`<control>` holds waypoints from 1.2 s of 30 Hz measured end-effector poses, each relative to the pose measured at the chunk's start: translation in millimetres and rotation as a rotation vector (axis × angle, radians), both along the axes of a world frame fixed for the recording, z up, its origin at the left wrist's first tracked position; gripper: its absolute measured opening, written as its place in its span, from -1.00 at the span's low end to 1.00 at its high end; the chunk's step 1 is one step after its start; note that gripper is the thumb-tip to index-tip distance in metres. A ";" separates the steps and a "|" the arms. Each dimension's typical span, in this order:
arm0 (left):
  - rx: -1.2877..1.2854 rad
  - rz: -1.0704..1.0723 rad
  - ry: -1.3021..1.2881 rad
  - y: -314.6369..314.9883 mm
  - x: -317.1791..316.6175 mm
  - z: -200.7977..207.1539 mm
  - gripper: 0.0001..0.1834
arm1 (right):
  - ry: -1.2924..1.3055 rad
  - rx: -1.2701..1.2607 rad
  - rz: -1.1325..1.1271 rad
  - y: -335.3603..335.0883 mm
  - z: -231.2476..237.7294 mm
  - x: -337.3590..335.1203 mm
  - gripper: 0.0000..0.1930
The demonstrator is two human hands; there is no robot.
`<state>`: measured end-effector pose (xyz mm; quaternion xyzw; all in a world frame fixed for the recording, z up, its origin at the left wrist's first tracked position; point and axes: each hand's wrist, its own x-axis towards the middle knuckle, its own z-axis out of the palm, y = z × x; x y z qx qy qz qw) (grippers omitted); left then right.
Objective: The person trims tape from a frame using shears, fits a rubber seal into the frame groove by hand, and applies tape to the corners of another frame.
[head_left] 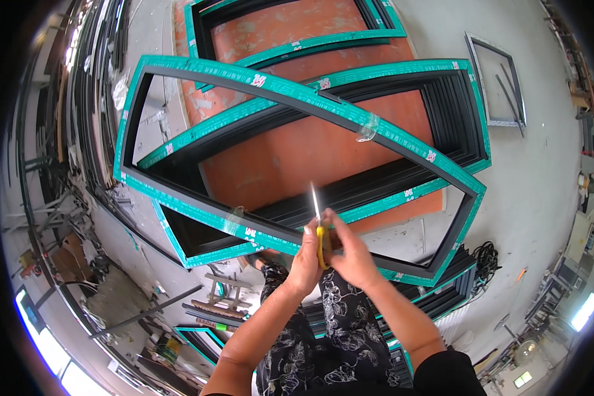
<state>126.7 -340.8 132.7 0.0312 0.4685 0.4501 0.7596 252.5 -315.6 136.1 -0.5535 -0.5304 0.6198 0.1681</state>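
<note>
Black cloth forms the short sleeve (pixel 450 375) nearest the eye, and black cloth with pale outlined flowers makes up the trousers (pixel 356 350). Above the trousers, the two bare hands meet at a slim tool with a yellow handle and a narrow bright metal blade (pixel 321 239), which points away from the person. The left hand (pixel 303 263) is closed on the handle from its left side, thumb along it. The right hand (pixel 355 263) comes in from the other side with fingers bent close against the tool; whether they grip it or only touch it, I cannot tell.

Just beneath the hands is a large rectangular black frame faced with green printed film (pixel 402 143), slanting across what lies under it. The tool stands over its near side, blade reaching above its opening. A crumpled clear strip (pixel 368 129) clings to its far side.

Under that frame, turned at another angle, sits a stack of similar black, green-faced frames (pixel 389 74). An orange-red board with worn patches (pixel 251 175) shows through the openings. To the right of the trousers, a coil of black cable (pixel 485 261) lies on the pale grey floor (pixel 541 165).

Farther off, another green-faced black frame (pixel 340 37) rests over the board's far part. A bare grey metal frame (pixel 503 123) lies to the right, and long dark bars (pixel 89 99) line the left side.
</note>
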 end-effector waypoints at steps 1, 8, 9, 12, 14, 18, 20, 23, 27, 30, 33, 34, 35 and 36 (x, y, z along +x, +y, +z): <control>-0.005 -0.042 -0.097 17.5 6.3 3.9 -0.27 | 0.083 -0.088 -0.073 12.8 -4.6 15.1 -0.25; 0.393 -0.483 1.097 141.6 -29.1 -78.8 -0.70 | -0.346 0.621 -0.445 169.7 -104.3 87.3 -0.47; 0.472 -0.510 1.241 166.3 -34.9 -92.1 -0.72 | -0.482 0.664 -0.484 198.1 -128.8 100.1 -0.47; 0.661 -0.631 1.506 236.5 -38.0 -129.0 -0.70 | -0.881 0.796 -0.535 256.3 -205.0 132.6 -0.46; 0.755 -0.642 1.673 274.4 -47.4 -142.9 -0.70 | -0.936 0.557 -0.551 267.7 -219.4 108.8 -0.47; 0.989 -0.739 1.838 321.0 -50.5 -163.3 -0.71 | -0.949 0.509 -0.505 278.5 -210.2 98.1 -0.58; 0.952 -0.776 1.786 315.8 -46.4 -168.9 -0.74 | -1.005 0.535 -0.530 270.7 -222.5 98.6 -0.64; 0.938 -0.762 1.753 318.3 -46.5 -173.5 -0.85 | -1.000 0.422 -0.509 271.3 -215.0 95.2 -0.64; 1.086 -0.788 1.757 324.2 -49.8 -172.5 -0.89 | -1.021 0.406 -0.475 276.5 -215.6 97.4 -0.62; 1.162 -0.803 1.744 322.8 -54.4 -169.8 -0.87 | -1.045 0.435 -0.486 276.4 -220.3 99.4 -0.62; 1.238 -0.822 1.714 321.4 -56.4 -166.8 -0.88 | -1.046 0.418 -0.450 276.7 -222.6 100.8 -0.61; 1.188 -0.834 1.695 321.3 -55.8 -165.8 -0.89 | -1.063 0.439 -0.455 276.2 -224.0 100.5 -0.61; 1.139 -0.846 1.676 321.9 -55.0 -165.0 -0.90 | -1.079 0.460 -0.459 275.7 -225.1 100.8 -0.62; 1.135 -0.847 1.678 324.6 -54.5 -161.8 -0.90 | -1.076 0.460 -0.456 277.2 -222.6 98.6 -0.62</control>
